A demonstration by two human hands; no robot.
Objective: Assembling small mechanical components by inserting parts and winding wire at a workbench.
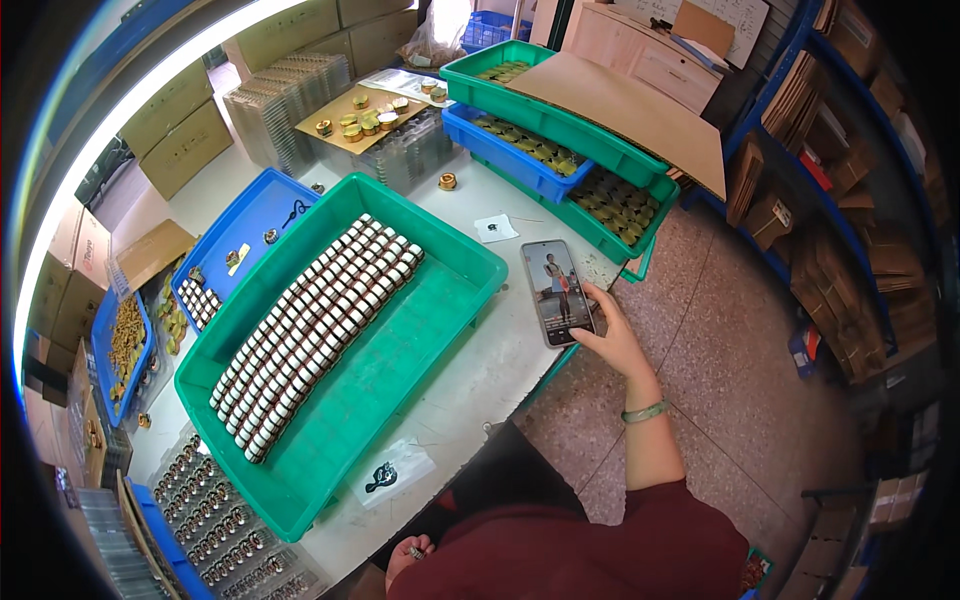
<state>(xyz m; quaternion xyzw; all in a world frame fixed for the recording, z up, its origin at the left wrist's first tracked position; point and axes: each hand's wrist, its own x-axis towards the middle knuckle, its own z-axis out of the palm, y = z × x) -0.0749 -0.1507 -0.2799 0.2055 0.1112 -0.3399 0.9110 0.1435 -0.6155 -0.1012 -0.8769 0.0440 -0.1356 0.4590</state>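
Now you are holding the phone (558, 294) at the edge of the table (465, 400).
Your right hand (615, 335) is gripping its lower side, fingers partly curled, thumb across the glass; a light, level grip should serve best. Your left hand (406, 562) is sitting curled by your shirt (570, 550); whether it is gripping the small shiny piece (417, 552), I cannot tell.

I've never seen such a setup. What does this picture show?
There is no machine: these are a person's bare hands, seen from above by a wide fisheye camera worn on the head, so straight edges bend. The right hand holds a phone with its display lit. The left hand is low near the lap, with a shiny item at it, too small to identify. On the white table a green tray holds rows of white-topped pieces; a blue tray lies beyond it.
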